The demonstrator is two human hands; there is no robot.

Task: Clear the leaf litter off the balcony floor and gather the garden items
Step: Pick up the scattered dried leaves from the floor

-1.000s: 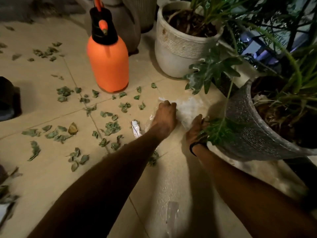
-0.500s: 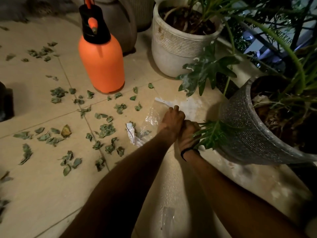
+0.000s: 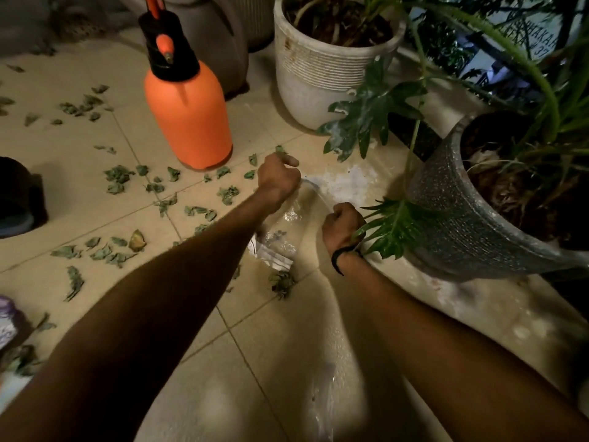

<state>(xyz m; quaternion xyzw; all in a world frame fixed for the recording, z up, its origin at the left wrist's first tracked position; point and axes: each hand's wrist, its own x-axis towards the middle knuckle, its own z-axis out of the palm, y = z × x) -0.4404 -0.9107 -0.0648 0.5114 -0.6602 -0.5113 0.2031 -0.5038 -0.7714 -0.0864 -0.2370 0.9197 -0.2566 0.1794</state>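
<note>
Clear plastic bag [image 3: 294, 218]: left hand [image 3: 278, 181] and right hand [image 3: 341, 221] each clench an edge. Advice: spread mouth wide, low beside dry leaves [image 3: 228, 194].

I see a white ribbed pot [image 3: 318, 78] top centre with soil and stems inside, a grey speckled pot [image 3: 462, 224] at right, a lobed green leaf [image 3: 366, 113] between them, a white stain [image 3: 344, 183] on the beige floor tiles [image 3: 79, 186], and a dark object [image 3: 16, 193] at the left edge, can't tell what

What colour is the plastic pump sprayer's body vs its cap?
The plastic pump sprayer has an orange body and a black cap; head view shows it best.
</note>
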